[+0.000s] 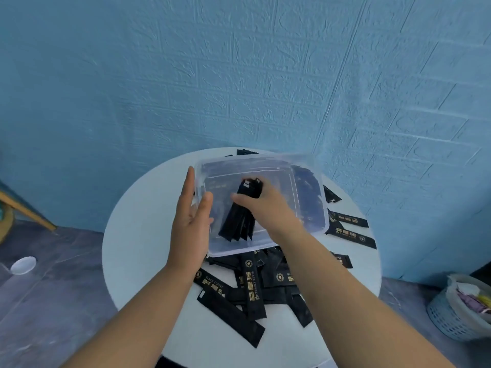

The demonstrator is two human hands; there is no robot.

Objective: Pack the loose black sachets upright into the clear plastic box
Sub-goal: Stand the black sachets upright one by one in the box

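A clear plastic box [305, 160] stands at the back of a round white table [138, 235], tilted a little toward me. My right hand [268, 205] is inside it, shut on a bundle of black sachets [237, 221] whose lower ends rest on the box floor. My left hand [191, 219] grips the box's left wall, thumb inside and fingers outside. Several loose black sachets [252, 285] with gold print lie in a heap in front of the box. More sachets [350, 227] lie to its right and behind it.
A blue textured wall rises right behind the table. A light basket [457, 312] with a bag in it stands on the floor at the lower right. A white round lid-like object [23, 264] lies on the floor at the left, near a wooden leg [24, 208].
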